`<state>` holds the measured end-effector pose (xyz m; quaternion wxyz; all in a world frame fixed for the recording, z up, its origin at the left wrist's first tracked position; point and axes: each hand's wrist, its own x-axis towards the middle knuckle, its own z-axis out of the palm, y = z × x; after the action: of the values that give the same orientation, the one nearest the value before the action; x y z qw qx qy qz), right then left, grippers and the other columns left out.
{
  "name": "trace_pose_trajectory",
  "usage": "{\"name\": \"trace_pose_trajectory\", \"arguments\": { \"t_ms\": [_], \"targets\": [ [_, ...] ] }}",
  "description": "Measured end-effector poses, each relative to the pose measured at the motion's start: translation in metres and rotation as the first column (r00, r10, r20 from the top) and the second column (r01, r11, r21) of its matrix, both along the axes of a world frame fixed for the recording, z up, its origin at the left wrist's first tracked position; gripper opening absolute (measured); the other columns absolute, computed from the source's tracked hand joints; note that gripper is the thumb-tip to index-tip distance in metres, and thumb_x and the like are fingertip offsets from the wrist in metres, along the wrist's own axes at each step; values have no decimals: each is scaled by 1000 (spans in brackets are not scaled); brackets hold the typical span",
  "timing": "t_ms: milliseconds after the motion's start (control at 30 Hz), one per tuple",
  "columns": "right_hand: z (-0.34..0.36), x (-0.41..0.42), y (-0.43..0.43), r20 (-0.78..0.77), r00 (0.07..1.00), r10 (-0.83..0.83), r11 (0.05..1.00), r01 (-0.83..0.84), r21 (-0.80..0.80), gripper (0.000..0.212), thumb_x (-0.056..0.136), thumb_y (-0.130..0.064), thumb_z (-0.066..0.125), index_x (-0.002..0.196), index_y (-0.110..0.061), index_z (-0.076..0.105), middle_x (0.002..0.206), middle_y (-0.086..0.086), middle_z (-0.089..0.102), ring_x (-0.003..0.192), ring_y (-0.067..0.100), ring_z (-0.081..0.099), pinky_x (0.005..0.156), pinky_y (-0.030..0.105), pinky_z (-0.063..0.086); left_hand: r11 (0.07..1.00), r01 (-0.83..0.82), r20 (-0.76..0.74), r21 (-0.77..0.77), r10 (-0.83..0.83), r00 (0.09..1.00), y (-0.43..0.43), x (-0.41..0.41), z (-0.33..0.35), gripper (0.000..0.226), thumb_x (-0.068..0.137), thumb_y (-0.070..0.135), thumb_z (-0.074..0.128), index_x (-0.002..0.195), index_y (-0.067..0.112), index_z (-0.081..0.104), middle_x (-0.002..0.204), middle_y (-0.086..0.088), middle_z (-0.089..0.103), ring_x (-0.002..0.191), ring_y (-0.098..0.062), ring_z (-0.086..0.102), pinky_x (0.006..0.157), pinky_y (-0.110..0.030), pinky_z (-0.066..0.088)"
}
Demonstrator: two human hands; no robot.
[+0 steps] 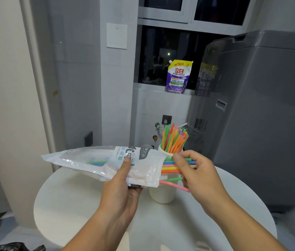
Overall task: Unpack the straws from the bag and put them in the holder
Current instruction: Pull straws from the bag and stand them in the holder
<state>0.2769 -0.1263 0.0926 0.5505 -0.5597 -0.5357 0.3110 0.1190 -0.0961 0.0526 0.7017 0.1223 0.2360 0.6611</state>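
Left grip (123, 189) pinches the bag (97, 158), held level just left of the holder (163, 195), over the bench (67, 205). Right grip (195, 171) pinches straws (170, 167) poking from the bag mouth, in front of the holder. Other straws (174, 140) stand in the holder.

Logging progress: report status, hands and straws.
Left hand grips bag. Right hand pinches straws at bag mouth. Holder behind bag, other straws standing in it.

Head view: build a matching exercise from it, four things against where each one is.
Things:
1 bag
2 half-drawn straws
3 holder
4 detergent pouch

Places:
a on the windowsill
b pinched by the right hand
c gripped by the left hand
d standing on the round table

Pairs: 1-c, 2-b, 3-d, 4-a
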Motion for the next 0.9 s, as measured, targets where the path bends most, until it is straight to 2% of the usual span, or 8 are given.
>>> {"name": "trace_pose_trajectory", "arguments": {
  "t_ms": [100,167,233,300,467,567,667,900],
  "targets": [
    [1,1,1,3,999,-45,997,44,69,19,97,-21,62,86,-9,71,49,-13,58,41,0,51,44,11,37,1000,10,17,-16,-10,1000,1,-2,0,40,98,13,65,138,12,61,118,-10,78,93,-21,79,63,-39,66],
    [3,4,2,-113,992,-52,994,62,86,22,97,-20,63,85,-2,67,45,-8,46,37,5,37,43,16,30,999,5,41,-37,-4,999,2,-4,1,42,98,12,65,139,12,60,117,-9,79,92,-21,79,59,-37,65],
    [4,5,3,-260,966,-3,996,26,86,26,97,-20,63,84,3,63,50,1,32,43,12,25,47,26,20,999,3,58,-52,0,998,3,-4,2,44,98,12,66,141,12,58,117,-10,79,94,-21,79,57,-37,64],
    [4,4,3,-327,944,41,996,-15,83,27,96,-23,63,85,2,62,56,6,27,47,15,22,49,32,19,998,1,68,-60,3,998,3,-4,2,45,98,12,66,142,13,57,119,-10,78,94,-22,79,56,-36,64],
    [0,-3,3,-375,924,71,997,-54,56,36,80,-36,71,91,-2,67,61,7,35,48,12,26,49,28,22,998,13,74,-55,-9,997,2,-3,0,46,98,13,66,143,12,57,119,-11,78,90,-22,80,56,-36,63],
    [1,-7,5,-383,921,63,998,-55,31,22,89,-28,69,88,-6,69,61,6,42,45,8,28,47,23,27,998,24,74,-61,-19,997,1,-1,1,42,98,13,65,140,9,59,117,-12,78,83,-21,80,53,-34,62],
    [1,-6,9,-364,931,20,1000,-11,26,26,97,-27,62,88,-2,61,57,4,32,44,9,25,47,26,25,997,30,72,-71,-25,997,0,-1,2,39,99,12,64,138,9,60,115,-12,79,82,-21,80,52,-34,62],
    [15,9,9,-324,945,40,983,20,180,24,103,-20,53,84,-6,48,54,1,22,42,11,18,40,22,19,996,23,77,-86,-17,997,6,-6,0,39,99,15,64,137,6,61,118,-11,78,87,-20,79,57,-32,64]
  ]
}}
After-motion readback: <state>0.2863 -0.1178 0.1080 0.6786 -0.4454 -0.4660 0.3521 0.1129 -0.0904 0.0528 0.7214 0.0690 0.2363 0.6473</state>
